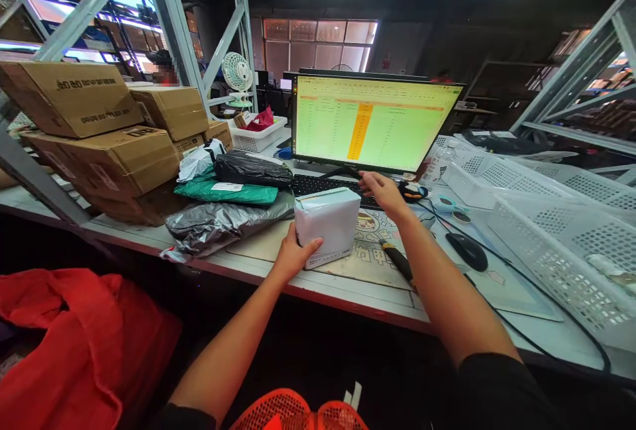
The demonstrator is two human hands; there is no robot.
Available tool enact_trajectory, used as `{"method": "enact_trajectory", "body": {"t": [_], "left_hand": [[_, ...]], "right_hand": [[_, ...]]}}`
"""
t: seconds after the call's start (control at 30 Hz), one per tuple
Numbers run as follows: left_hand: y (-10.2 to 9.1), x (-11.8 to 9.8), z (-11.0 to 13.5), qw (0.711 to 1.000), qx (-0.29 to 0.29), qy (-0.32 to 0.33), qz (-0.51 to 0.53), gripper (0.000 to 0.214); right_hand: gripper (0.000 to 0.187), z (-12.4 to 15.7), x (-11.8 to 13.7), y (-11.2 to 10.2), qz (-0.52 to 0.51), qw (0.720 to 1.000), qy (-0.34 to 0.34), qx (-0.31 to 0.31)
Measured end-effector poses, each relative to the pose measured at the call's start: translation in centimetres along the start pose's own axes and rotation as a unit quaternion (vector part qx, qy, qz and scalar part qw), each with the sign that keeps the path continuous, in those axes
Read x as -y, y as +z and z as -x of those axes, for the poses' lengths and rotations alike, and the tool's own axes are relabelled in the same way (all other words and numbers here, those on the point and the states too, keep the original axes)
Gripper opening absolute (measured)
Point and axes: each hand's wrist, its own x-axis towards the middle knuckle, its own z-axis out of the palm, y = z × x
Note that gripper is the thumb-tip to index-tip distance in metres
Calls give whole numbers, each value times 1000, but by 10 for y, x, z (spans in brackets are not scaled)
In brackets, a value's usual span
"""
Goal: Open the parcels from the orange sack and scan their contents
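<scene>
A white box (328, 226) stands tilted at the table's front edge, with a loose flap or film at its top. My left hand (297, 251) grips its lower left side, thumb across the front face. Above the black keyboard (315, 186), my right hand (381, 193) is held with its fingers curled together beside a dark piece in front of the monitor (377, 122). Whether those fingers hold that piece is hidden. A yellow and black utility knife (396, 263) lies on the printed desk mat (342, 264), below my right forearm.
Wrapped parcels (228, 193) and stacked cardboard boxes (99, 152) fill the left side. At right are a black mouse (467, 251), its cable, and white perforated baskets (561, 264). A red cloth (84, 344) hangs low left. Metal posts (173, 26) frame the table.
</scene>
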Motion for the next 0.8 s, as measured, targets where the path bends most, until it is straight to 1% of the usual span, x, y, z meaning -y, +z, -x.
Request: {"method": "enact_trajectory", "body": {"t": [0.07,0.1,0.13,0.17,0.2,0.23,0.27,0.33,0.37,0.43,0.47,0.5,0.53,0.57,0.6,0.63,0.67,0.7,0.73,0.77,0.8], "left_hand": [[0,-1,-1,1000,6,8,8,65],[0,-2,0,1000,14,14,14,66],[0,-2,2,999,24,21,21,68],[-1,-2,4,999,36,27,24,71],[-2,-2,6,998,48,32,24,74],[-3,-1,7,997,58,40,22,77],[-5,1,7,997,66,48,15,81],[-8,6,4,994,75,78,13,90],[-10,8,1,992,83,97,21,93],[-11,12,-4,989,92,113,31,90],[-12,13,-5,989,97,109,28,87],[-12,13,-5,989,102,101,18,83],[-13,12,-4,990,109,92,5,79],[-14,11,-2,990,116,85,-12,77],[-14,9,0,989,122,81,-30,74],[-15,7,1,988,126,79,-48,72],[-15,4,2,986,129,78,-64,70],[-15,2,3,986,129,77,-78,68],[-14,0,4,985,128,74,-90,67],[-13,-2,4,984,128,70,-98,67],[-11,-3,4,984,130,68,-104,66]], "right_hand": [[55,20,17,-7,-42,991,-114,46],[56,34,25,-9,-41,984,-164,63],[62,50,32,-11,-22,977,-198,71],[72,67,40,-12,14,975,-212,69],[83,85,47,-13,63,976,-202,58],[89,100,54,-14,108,975,-186,50],[87,113,58,-17,148,974,-167,47],[69,132,56,-28,201,970,-129,46],[62,142,48,-37,208,971,-111,40],[61,169,19,-64,173,982,-72,6],[64,189,0,-81,131,990,-43,-27],[67,214,-19,-98,80,993,-6,-81],[69,243,-38,-116,23,987,52,-153],[71,275,-55,-133,-33,955,126,-266],[75,310,-70,-149,-73,891,190,-407],[80,347,-82,-163,-70,845,221,-482],[86,385,-91,-174,-65,816,239,-522],[90,423,-98,-181,-64,798,255,-543],[90,459,-105,-185,-51,766,270,-581],[86,493,-111,-186,-31,731,284,-619],[81,522,-117,-185,-19,722,281,-633]]}}
